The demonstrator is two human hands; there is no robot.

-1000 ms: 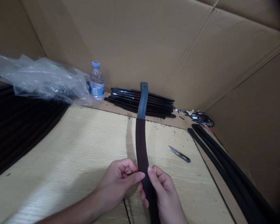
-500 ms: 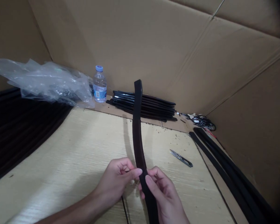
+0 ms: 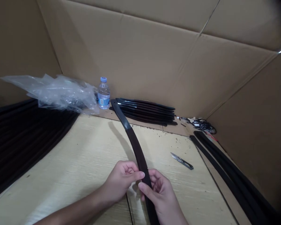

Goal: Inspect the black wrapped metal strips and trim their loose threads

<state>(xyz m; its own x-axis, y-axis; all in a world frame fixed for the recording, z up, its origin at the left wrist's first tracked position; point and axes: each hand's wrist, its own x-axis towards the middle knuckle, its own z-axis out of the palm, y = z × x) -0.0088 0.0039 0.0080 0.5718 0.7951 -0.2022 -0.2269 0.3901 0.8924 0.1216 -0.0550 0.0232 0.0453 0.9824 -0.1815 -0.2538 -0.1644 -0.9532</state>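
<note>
A long dark strip [image 3: 137,148] rises from the bottom edge, its glossy bare end leaning to the upper left and its lower part covered in dark brown and black material. My left hand [image 3: 124,181] pinches the strip's left edge between thumb and fingers. On the other side my right hand [image 3: 158,193] is closed round it, thumb across the front and fingers partly hidden behind. Small metal thread snips [image 3: 182,161] lie on the pale table [image 3: 96,150], to the right of the strip.
Dark strips [image 3: 145,112] lie stacked at the back, beside a water bottle [image 3: 104,95] and clear plastic bags [image 3: 65,93]. Many dark lengths [image 3: 25,134] cover the left side. Black strips [image 3: 222,168] and a tangle of cords [image 3: 202,125] are at right. Cardboard walls [image 3: 131,53] surround the table.
The strip's upper end has tilted to the left, and its bare part now looks shinier. My right thumb has shifted left across the strip. The view has moved slightly.
</note>
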